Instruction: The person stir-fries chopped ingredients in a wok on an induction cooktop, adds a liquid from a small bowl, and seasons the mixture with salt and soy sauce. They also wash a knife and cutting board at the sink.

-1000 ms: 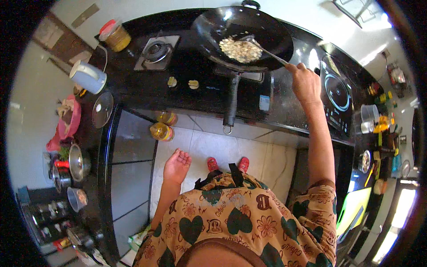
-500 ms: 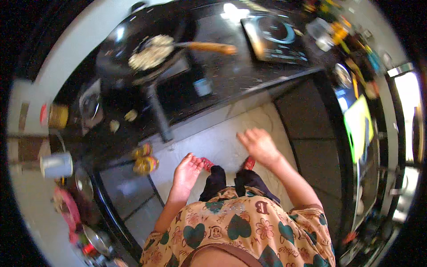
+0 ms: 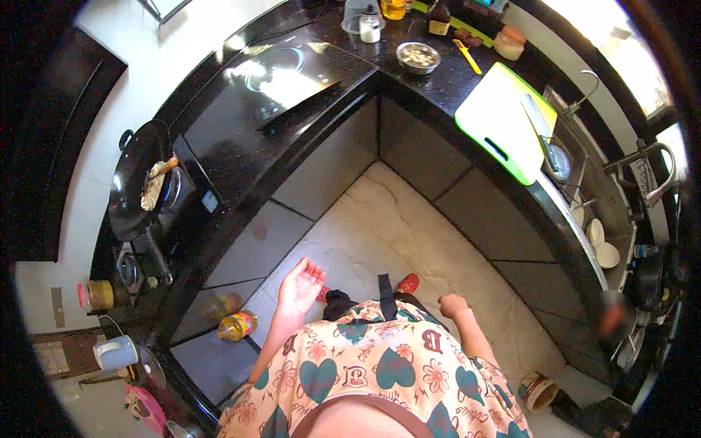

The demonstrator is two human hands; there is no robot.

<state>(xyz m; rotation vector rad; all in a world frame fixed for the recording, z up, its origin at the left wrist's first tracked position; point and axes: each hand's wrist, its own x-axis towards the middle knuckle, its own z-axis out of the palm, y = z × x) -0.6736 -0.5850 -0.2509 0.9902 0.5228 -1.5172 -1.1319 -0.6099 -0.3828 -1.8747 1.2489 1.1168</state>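
My left hand (image 3: 300, 285) hangs at my side above the pale floor, fingers spread, holding nothing. My right hand (image 3: 453, 304) is curled into a loose fist near my hip, with nothing in it. A black wok (image 3: 133, 182) with pale food stands on the stove at the far left, and a wooden-handled spatula (image 3: 162, 171) rests inside it, far from both hands. A green cutting board (image 3: 504, 121) with a knife (image 3: 538, 121) on it lies on the black counter to the right.
A black L-shaped counter (image 3: 307, 95) wraps around the corner. A steel bowl (image 3: 417, 55), jars and a yellow tool (image 3: 467, 57) stand at the back. A sink with a tap (image 3: 652, 171) and dishes is at right. A yellow bottle (image 3: 238, 325) stands on the floor by the cabinets.
My right hand let go of the spatula in the wok and dropped to my side, closing into a fist. My view swung right from the stove toward the counter corner and sink.
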